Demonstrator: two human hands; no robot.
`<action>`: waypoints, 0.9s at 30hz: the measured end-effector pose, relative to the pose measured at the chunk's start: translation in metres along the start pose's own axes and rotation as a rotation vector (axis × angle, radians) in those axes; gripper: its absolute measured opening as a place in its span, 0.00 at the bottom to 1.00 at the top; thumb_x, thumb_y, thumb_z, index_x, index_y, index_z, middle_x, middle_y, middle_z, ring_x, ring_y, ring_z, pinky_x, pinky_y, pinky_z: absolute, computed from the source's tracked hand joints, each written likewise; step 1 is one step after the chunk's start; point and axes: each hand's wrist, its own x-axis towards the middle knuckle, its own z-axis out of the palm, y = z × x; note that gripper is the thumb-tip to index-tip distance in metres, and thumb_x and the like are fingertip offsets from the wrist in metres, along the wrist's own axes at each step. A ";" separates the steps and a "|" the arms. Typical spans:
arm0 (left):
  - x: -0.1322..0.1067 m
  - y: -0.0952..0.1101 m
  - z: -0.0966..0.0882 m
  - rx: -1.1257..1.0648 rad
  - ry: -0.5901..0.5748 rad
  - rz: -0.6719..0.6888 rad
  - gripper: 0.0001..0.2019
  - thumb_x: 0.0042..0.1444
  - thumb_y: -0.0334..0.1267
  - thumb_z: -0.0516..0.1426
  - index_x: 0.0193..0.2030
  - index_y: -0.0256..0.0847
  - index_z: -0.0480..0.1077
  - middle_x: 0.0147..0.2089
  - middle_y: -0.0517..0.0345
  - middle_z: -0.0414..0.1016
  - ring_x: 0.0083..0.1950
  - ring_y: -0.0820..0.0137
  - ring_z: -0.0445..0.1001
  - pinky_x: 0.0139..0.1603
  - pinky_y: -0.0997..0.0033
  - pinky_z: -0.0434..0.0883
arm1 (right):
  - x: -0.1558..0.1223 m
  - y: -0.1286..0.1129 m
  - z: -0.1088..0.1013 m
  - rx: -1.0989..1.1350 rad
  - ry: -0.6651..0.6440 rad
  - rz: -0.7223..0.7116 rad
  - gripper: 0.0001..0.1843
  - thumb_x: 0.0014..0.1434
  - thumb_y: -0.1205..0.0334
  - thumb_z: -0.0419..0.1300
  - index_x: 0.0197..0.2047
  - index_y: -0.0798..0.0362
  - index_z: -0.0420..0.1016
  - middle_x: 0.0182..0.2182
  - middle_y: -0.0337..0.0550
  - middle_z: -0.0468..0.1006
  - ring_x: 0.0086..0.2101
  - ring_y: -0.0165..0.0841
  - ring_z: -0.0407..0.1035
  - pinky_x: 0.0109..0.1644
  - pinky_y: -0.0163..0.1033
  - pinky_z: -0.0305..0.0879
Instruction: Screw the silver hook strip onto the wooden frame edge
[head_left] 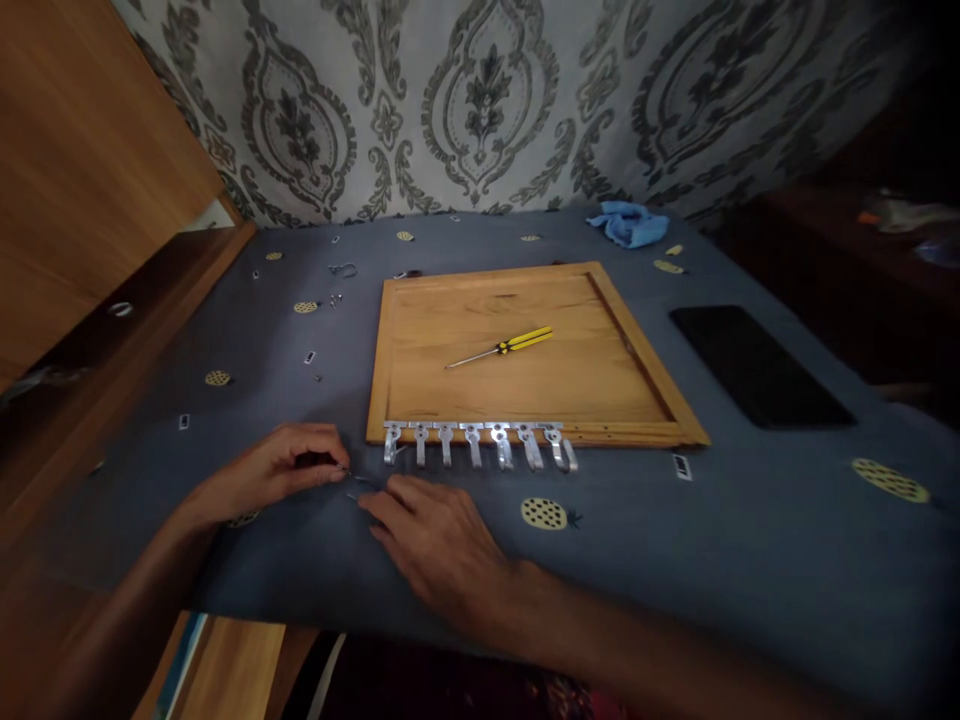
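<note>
My left hand [289, 465] is closed in a pinch near the table's front, left of a wooden framed board [487, 300]. At its fingertips shows a small, thin metal piece too tiny to name. My right hand [439, 530] faces it, fingers drawn together, with another small shiny bit at its fingertips that I cannot make out. Along the board's near edge runs a metal hook rail [474, 440], its several hooks hanging over the side. On the board lies a screwdriver [517, 344] with a yellow and black handle, tip pointing left. Neither hand touches the board.
Small screws [335, 300] and a loose metal hook [343, 269] lie left of the board. A blue cloth [628, 224] is at the back right, a dark phone-like slab [761, 365] at right. A patterned grey cloth [600, 580] covers the table; a wooden cabinet [112, 150] stands left.
</note>
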 end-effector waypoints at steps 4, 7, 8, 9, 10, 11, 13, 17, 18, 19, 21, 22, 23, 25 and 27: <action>0.002 0.010 0.004 -0.003 -0.020 0.007 0.09 0.64 0.38 0.54 0.35 0.39 0.71 0.32 0.61 0.70 0.34 0.73 0.69 0.35 0.76 0.64 | -0.002 0.000 -0.002 0.057 0.024 0.021 0.05 0.65 0.65 0.55 0.41 0.54 0.72 0.35 0.43 0.78 0.35 0.33 0.71 0.37 0.38 0.66; 0.003 0.016 0.008 -0.004 -0.030 0.026 0.08 0.64 0.38 0.54 0.35 0.40 0.72 0.33 0.61 0.71 0.34 0.73 0.70 0.35 0.76 0.64 | -0.003 0.002 -0.002 0.100 0.051 0.027 0.05 0.65 0.65 0.55 0.39 0.53 0.71 0.34 0.42 0.78 0.33 0.32 0.71 0.37 0.38 0.64; 0.004 0.018 0.009 -0.005 -0.027 0.036 0.08 0.64 0.38 0.54 0.35 0.40 0.71 0.33 0.61 0.71 0.34 0.73 0.70 0.35 0.76 0.65 | -0.004 0.003 -0.002 0.111 0.062 0.026 0.05 0.65 0.65 0.55 0.38 0.53 0.71 0.34 0.42 0.78 0.33 0.32 0.71 0.36 0.38 0.64; 0.004 0.020 0.010 -0.007 -0.023 0.044 0.08 0.64 0.38 0.54 0.35 0.40 0.71 0.33 0.61 0.71 0.34 0.74 0.70 0.35 0.76 0.65 | -0.004 0.003 -0.002 0.121 0.074 0.024 0.05 0.65 0.65 0.54 0.38 0.53 0.71 0.33 0.42 0.78 0.33 0.32 0.71 0.36 0.37 0.63; 0.004 0.021 0.011 -0.010 -0.019 0.051 0.08 0.64 0.37 0.54 0.35 0.40 0.71 0.33 0.61 0.71 0.34 0.74 0.70 0.35 0.76 0.64 | -0.005 0.004 -0.002 0.131 0.086 0.022 0.05 0.65 0.65 0.54 0.38 0.53 0.71 0.33 0.42 0.78 0.32 0.31 0.71 0.36 0.37 0.63; 0.004 0.023 0.011 -0.015 -0.017 0.056 0.08 0.64 0.37 0.54 0.35 0.40 0.71 0.33 0.61 0.71 0.34 0.74 0.70 0.35 0.76 0.64 | -0.006 0.004 -0.003 0.142 0.097 0.019 0.05 0.65 0.65 0.54 0.38 0.53 0.71 0.33 0.42 0.78 0.32 0.31 0.71 0.36 0.37 0.63; 0.005 0.026 0.011 -0.024 -0.011 0.062 0.08 0.64 0.37 0.54 0.35 0.40 0.72 0.32 0.62 0.71 0.33 0.75 0.69 0.34 0.77 0.64 | -0.007 0.005 -0.003 0.157 0.111 0.014 0.06 0.65 0.65 0.54 0.37 0.54 0.71 0.32 0.42 0.78 0.31 0.31 0.71 0.35 0.37 0.62; 0.006 0.033 0.010 -0.029 0.004 0.076 0.08 0.63 0.36 0.55 0.34 0.39 0.72 0.30 0.62 0.69 0.31 0.76 0.67 0.32 0.78 0.63 | -0.011 0.006 -0.003 0.196 0.109 0.013 0.09 0.65 0.64 0.54 0.35 0.54 0.74 0.31 0.42 0.78 0.30 0.31 0.71 0.34 0.37 0.62; 0.007 0.035 0.010 -0.025 0.004 0.085 0.08 0.63 0.36 0.55 0.34 0.39 0.72 0.30 0.62 0.69 0.31 0.76 0.67 0.32 0.78 0.63 | -0.011 0.007 -0.002 0.225 0.106 0.017 0.09 0.65 0.63 0.54 0.35 0.54 0.74 0.31 0.42 0.78 0.30 0.31 0.72 0.34 0.37 0.63; 0.008 0.037 0.010 -0.020 0.001 0.095 0.08 0.63 0.37 0.55 0.33 0.39 0.72 0.30 0.62 0.69 0.31 0.76 0.67 0.32 0.78 0.63 | -0.012 0.007 -0.002 0.259 0.107 0.022 0.10 0.65 0.63 0.55 0.35 0.54 0.75 0.31 0.42 0.78 0.31 0.31 0.72 0.35 0.36 0.63; 0.011 0.042 0.010 -0.008 -0.006 0.115 0.09 0.63 0.37 0.55 0.33 0.39 0.72 0.30 0.62 0.69 0.31 0.76 0.67 0.32 0.78 0.62 | -0.015 0.009 -0.004 0.328 0.121 0.032 0.09 0.64 0.64 0.56 0.35 0.54 0.76 0.31 0.42 0.79 0.31 0.30 0.72 0.36 0.36 0.64; 0.013 0.044 0.010 -0.001 -0.006 0.124 0.09 0.63 0.37 0.55 0.33 0.39 0.72 0.29 0.62 0.69 0.30 0.76 0.67 0.32 0.78 0.62 | -0.016 0.010 -0.006 0.354 0.133 0.034 0.09 0.64 0.64 0.56 0.35 0.54 0.76 0.31 0.42 0.79 0.31 0.30 0.72 0.36 0.36 0.65; 0.016 0.046 0.010 0.006 -0.005 0.129 0.09 0.63 0.37 0.55 0.33 0.39 0.72 0.29 0.63 0.69 0.30 0.76 0.67 0.31 0.78 0.62 | -0.017 0.011 -0.008 0.373 0.148 0.037 0.08 0.64 0.64 0.56 0.35 0.54 0.76 0.31 0.42 0.79 0.31 0.30 0.72 0.37 0.36 0.65; 0.021 0.050 0.010 0.020 0.007 0.140 0.08 0.63 0.37 0.55 0.33 0.39 0.72 0.29 0.63 0.70 0.30 0.76 0.67 0.31 0.78 0.63 | -0.020 0.012 -0.013 0.396 0.176 0.042 0.08 0.64 0.64 0.56 0.36 0.54 0.76 0.30 0.41 0.79 0.31 0.29 0.71 0.36 0.35 0.64; 0.026 0.055 0.010 0.035 0.030 0.146 0.07 0.62 0.37 0.55 0.35 0.40 0.73 0.30 0.63 0.72 0.31 0.76 0.69 0.32 0.78 0.64 | -0.022 0.013 -0.018 0.406 0.209 0.052 0.08 0.63 0.64 0.56 0.35 0.54 0.76 0.30 0.40 0.78 0.30 0.29 0.70 0.35 0.35 0.64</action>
